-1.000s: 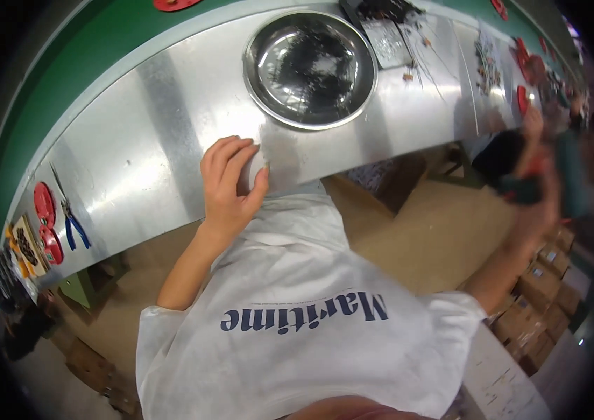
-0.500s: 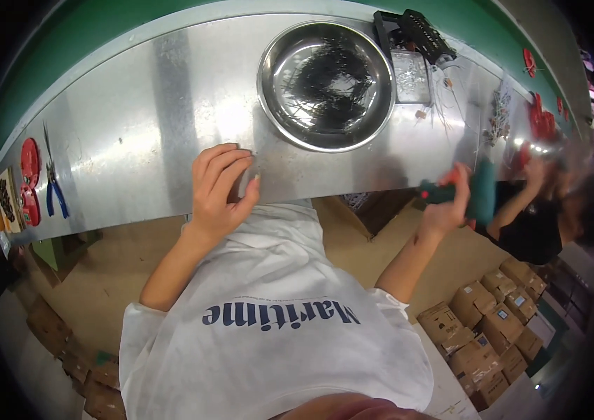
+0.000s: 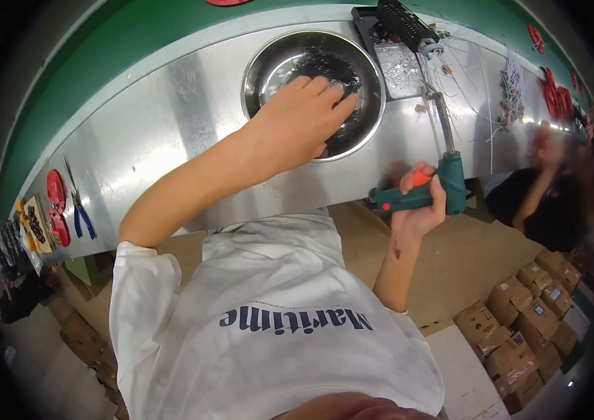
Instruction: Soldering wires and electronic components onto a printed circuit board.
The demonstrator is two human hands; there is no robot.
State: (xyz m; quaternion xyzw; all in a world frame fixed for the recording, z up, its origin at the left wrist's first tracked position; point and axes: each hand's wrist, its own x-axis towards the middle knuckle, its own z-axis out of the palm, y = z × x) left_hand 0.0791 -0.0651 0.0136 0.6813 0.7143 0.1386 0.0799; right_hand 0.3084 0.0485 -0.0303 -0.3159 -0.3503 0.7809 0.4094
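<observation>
My left hand (image 3: 302, 120) reaches over the steel bowl (image 3: 253, 57), palm down. Its fingers are bent and a little apart, with the thumb away from them; nothing shows in its grasp. Beneath it lies a heap of thin dark strands (image 3: 339, 66), partly covered by the hand. At the table's front edge, my right hand (image 3: 419, 210) is closed round the handle of a green soldering gun (image 3: 454, 183), fingers near its orange-red trigger. The gun's metal barrel points away from me, toward loose thin wires (image 3: 451, 70) on the table.
Behind the barrel stand a black slotted holder (image 3: 409, 26) and a clear tray (image 3: 398, 70). Blue-handled pliers (image 3: 83, 217) and a red tool (image 3: 56, 203) lie at the left. Another person (image 3: 542, 203) works at the right; cardboard boxes (image 3: 514, 364) sit on the floor.
My left hand has moved from the table edge up and right, over the bowl. The soldering gun, blurred before, has shifted slightly left and now shows sharply, its barrel pointing to the far side.
</observation>
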